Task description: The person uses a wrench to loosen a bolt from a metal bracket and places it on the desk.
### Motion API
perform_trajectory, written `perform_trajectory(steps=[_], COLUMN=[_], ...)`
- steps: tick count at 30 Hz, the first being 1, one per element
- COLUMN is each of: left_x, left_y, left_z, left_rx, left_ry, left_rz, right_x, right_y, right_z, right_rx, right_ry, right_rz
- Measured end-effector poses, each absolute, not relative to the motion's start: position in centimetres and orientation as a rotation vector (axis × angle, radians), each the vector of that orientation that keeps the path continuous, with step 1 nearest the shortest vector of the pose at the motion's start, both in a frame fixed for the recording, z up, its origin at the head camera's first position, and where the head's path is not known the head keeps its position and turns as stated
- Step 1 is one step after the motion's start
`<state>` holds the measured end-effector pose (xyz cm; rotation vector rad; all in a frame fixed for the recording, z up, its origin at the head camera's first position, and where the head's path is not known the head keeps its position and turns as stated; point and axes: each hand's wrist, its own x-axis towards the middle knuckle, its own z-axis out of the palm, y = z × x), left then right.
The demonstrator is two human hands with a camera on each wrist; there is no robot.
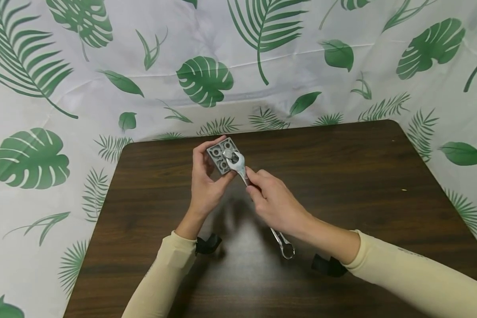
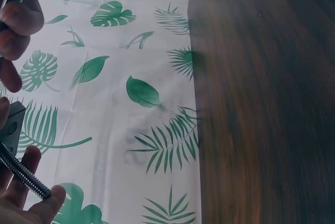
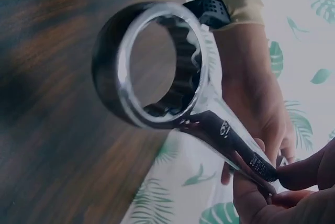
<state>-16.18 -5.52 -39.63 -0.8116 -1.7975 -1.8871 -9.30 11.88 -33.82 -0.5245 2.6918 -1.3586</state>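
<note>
My left hand [image 1: 204, 187] holds a square grey metal block [image 1: 216, 153] with round holes, fingers behind it and the thumb at its lower edge. A hex bolt head [image 1: 228, 153] stands out from the block's face. In the left wrist view, the bolt's threaded shank [image 2: 26, 176] reaches out from the block toward a fingertip. My right hand [image 1: 280, 203] grips a chrome combination wrench [image 1: 238, 164] by its shaft, the open end right at the bolt head. The wrench's ring end [image 3: 125, 72] looms large in the right wrist view and points back below my hand.
Both hands are above a dark wood-grain table [image 1: 361, 176]. Behind it hangs a white cloth [image 1: 151, 106] printed with green leaves. Black wrist mounts [image 1: 208, 244] show under both forearms. A tiny yellow speck [image 1: 404, 190] lies on the table at right.
</note>
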Motion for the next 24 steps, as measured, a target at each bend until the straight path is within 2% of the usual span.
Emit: perform_trajectory(steps=[7, 14, 24], left_x=[-16.3, -15.1, -15.3], left_y=[-5.5, -5.1, -5.2], left_z=[-39.8, -37.9, -38.3], left_rx=[-0.808, -0.805, -0.795], left_ry=[-1.797, -1.797, -1.802], left_rz=[-1.881, -1.855, -1.836], right_x=[-9.5, -9.7, -10.7], right_y=[11.8, 11.3, 11.4], right_z=[-34.0, -33.6, -33.3], right_rx=[-0.480, -0.466, -0.559], right_ry=[2.574, 2.457, 2.660], right_rz=[-1.430, -1.492, -1.298])
